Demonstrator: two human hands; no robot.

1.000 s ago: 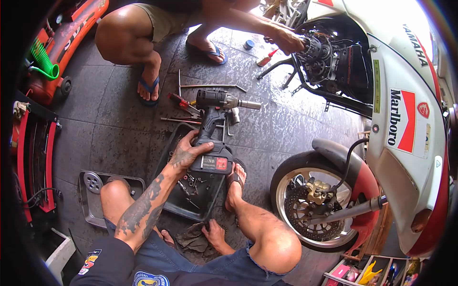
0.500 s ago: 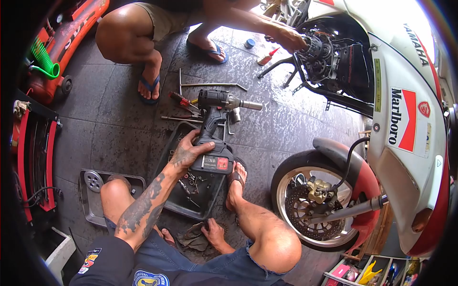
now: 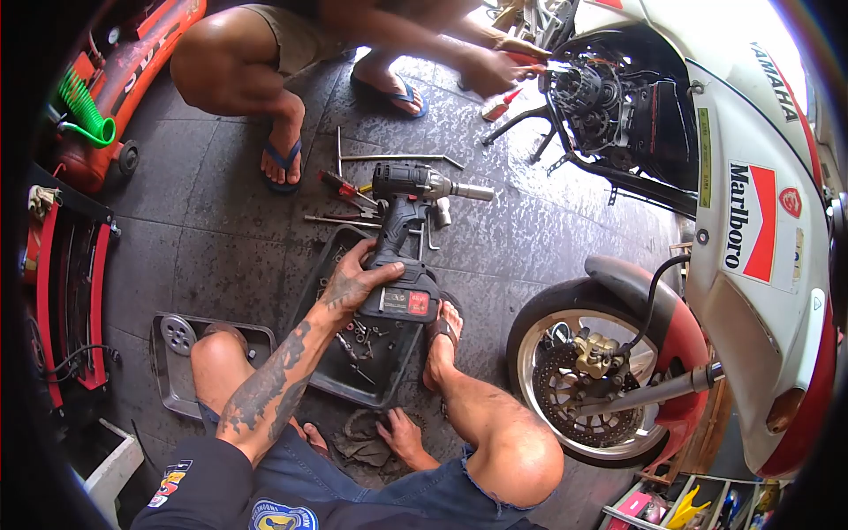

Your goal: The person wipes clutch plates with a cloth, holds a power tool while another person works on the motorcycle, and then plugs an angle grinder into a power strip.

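Note:
My left hand [image 3: 355,281] is closed around a black cordless impact wrench [image 3: 405,208] near the base of its handle, above the battery. A socket on its nose points right, and it hangs over a black tray [image 3: 386,375] with bolts and small metal parts in it. Low between my legs, my right hand [image 3: 403,433] rests with its fingers apart at the edge of a dark rag [image 3: 367,446]. Whether those fingers grip any of the cloth is not clear.
A co-worker's blurred hands [image 3: 495,69] are beside the open motorcycle engine [image 3: 596,102], with something red. The front wheel [image 3: 583,375] stands at right. A T-handle [image 3: 402,157] and pliers [image 3: 353,205] lie on the floor. A second tray [image 3: 184,402] is at left.
The co-worker's hands have drawn back from the engine to the left, and something red shows in them. My right hand's fingers look more spread. My left hand keeps the impact wrench almost in place.

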